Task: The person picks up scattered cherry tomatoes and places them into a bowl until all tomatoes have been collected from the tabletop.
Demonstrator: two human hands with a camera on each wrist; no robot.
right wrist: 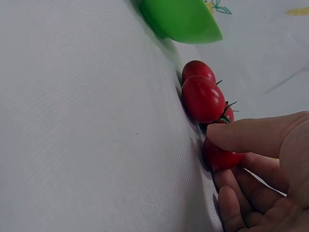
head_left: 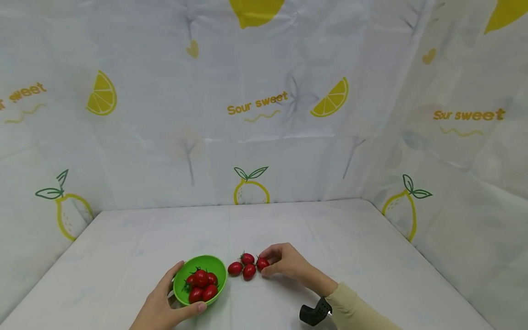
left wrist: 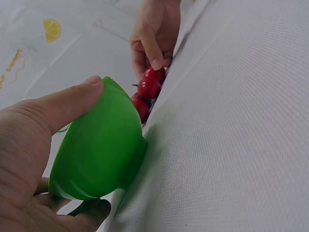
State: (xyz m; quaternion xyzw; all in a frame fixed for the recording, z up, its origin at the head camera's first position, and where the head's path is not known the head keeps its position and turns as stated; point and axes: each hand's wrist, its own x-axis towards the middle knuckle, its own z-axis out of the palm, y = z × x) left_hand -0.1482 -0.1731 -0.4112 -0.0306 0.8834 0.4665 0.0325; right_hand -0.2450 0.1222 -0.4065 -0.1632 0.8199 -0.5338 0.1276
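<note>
While left hand (head_left: 162, 305) is gripping green bowl (head_left: 208, 262), fingers wrapped partway, right hand (head_left: 288, 265) is pinching rightmost loose tomato (head_left: 262, 263) on table (head_left: 350, 256), fingers closed round it. Suggesting light squeeze, straight lift: three tomatoes (head_left: 249, 271) are sitting close.

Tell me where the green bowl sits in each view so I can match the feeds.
Head: green bowl at lower left of centre, held by the left hand.
Left wrist: green bowl left of centre, large.
Right wrist: green bowl at the top edge, partly cut off.
Shared landmark: the right hand pinching a tomato.
</note>
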